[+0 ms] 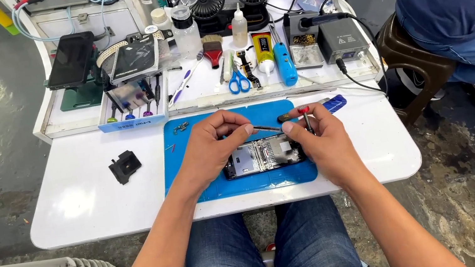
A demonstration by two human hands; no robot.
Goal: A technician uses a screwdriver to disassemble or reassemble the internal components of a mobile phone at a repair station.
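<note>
Here the opened black smartphone with its exposed metal-shielded board [263, 155] lies flat on the blue rubber work mat [194, 181], directly under both hands. The left hand [214, 143] pinches thin dark tweezers [265, 128] whose tip points toward the right-hand grip; the right hand [318, 140] is closed around a small red-capped precision screwdriver [305, 117], held near-upright just above the phone's right end. Judgement: keep both wrists braced on the mat, driver vertical, tweezers close beside its tip to catch any loose screw.
</note>
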